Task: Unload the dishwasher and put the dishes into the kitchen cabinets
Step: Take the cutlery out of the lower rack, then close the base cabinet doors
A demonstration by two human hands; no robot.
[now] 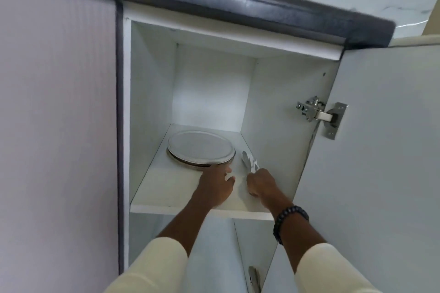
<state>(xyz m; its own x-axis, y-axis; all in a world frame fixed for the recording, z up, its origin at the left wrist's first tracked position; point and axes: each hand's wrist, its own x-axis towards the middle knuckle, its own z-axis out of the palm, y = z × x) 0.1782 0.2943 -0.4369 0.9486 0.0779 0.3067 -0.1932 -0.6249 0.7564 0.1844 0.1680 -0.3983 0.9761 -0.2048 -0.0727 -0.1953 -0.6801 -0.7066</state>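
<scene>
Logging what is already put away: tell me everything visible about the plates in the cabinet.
The plates are a low stack of round, flat, shiny metal-looking ones with raised rims, lying level at the back left of the shelf. How many there are cannot be told. The left hand touches the stack's front edge with straight fingers.

Showing: silver plates [201, 150] on white shelf [166, 185]; I am wearing cream sleeves [152, 266], black beaded bracelet [289, 219].

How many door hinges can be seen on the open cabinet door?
2. One hinge sits at the upper part of the open door, on the right. A second hinge shows partly at the bottom edge of the picture. Others may be hidden.
</scene>
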